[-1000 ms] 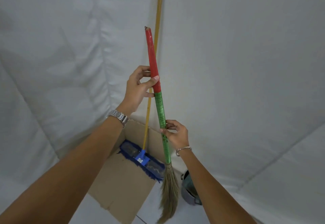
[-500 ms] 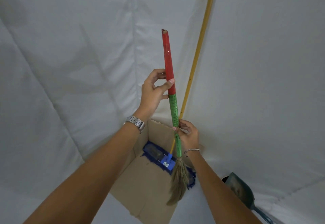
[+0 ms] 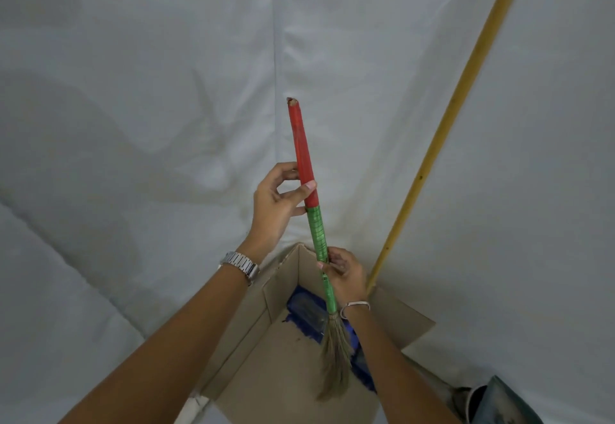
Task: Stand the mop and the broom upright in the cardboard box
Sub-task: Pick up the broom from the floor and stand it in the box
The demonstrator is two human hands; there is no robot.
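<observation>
I hold a short broom (image 3: 312,217) with a red and green wrapped handle, nearly upright over the open cardboard box (image 3: 283,367). My left hand (image 3: 276,207) pinches the handle where red meets green. My right hand (image 3: 342,274) grips the green part lower down. The straw bristles (image 3: 334,360) hang inside the box opening, above its floor. The mop stands in the box: its blue head (image 3: 306,312) lies along the far side, and its long yellow pole (image 3: 446,124) leans up to the right against the white sheet.
White sheeting (image 3: 133,124) covers the wall behind and the floor around the box. A dark dustpan (image 3: 499,403) lies at the bottom right, beside the box. The box's right flap (image 3: 409,323) sticks out toward it.
Both hands have carried the broom from beside the box to over it, so the bristles now hang inside the opening. The view shifted left, putting the mop pole farther right.
</observation>
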